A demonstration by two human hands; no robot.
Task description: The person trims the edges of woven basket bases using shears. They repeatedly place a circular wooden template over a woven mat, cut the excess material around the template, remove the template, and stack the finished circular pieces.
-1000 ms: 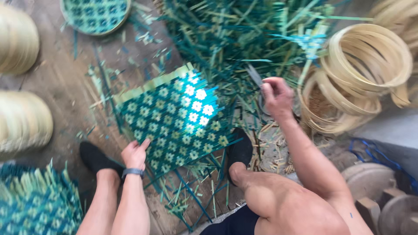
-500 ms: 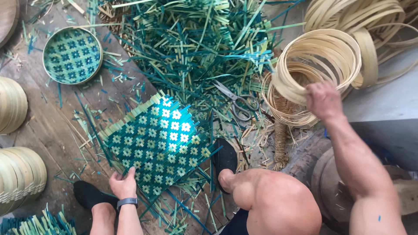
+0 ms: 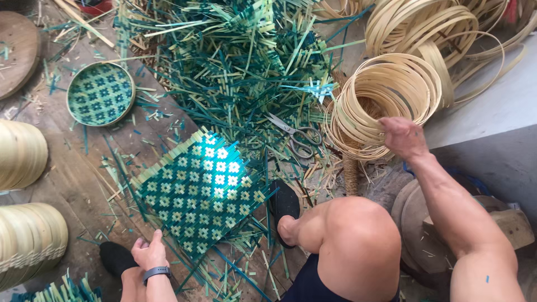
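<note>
Nearest the camera, a bent bare knee (image 3: 358, 246) is seen at the lower middle, with a foot in a black shoe (image 3: 284, 208) planted on the worn wooden floor (image 3: 72, 173). A second black shoe (image 3: 114, 258) is glimpsed at the lower left. Just beside it the left hand (image 3: 149, 253) is laid at the near corner of the square green-and-pale woven bamboo mat (image 3: 202, 190); the fingers are curled loosely, the thumb raised, and the mat's edge is touched rather than firmly clasped. A dark band (image 3: 156, 272) is worn on that wrist. The mat is spread flat on the floor, between the left hand and the shoe, one corner pointed away.

To the right, the right arm is stretched out, and the right hand (image 3: 404, 137) is closed over the near rim of the stack of pale round bamboo hoops (image 3: 386, 100); the fingertips are hidden behind the strips, so the exact grip cannot be told. Between mat and hoops, a pair of metal scissors (image 3: 293, 137) is left lying on the scraps.

At the left edge, two stacks of pale rounded bamboo pieces (image 3: 22, 154) are seen. Further off, a round woven green tray with a pale rim (image 3: 100, 94) is set on the floor. Beyond it all, a big heap of green and pale bamboo strips (image 3: 240, 61) is piled, with more loose hoops (image 3: 436, 25) at the far right.
</note>
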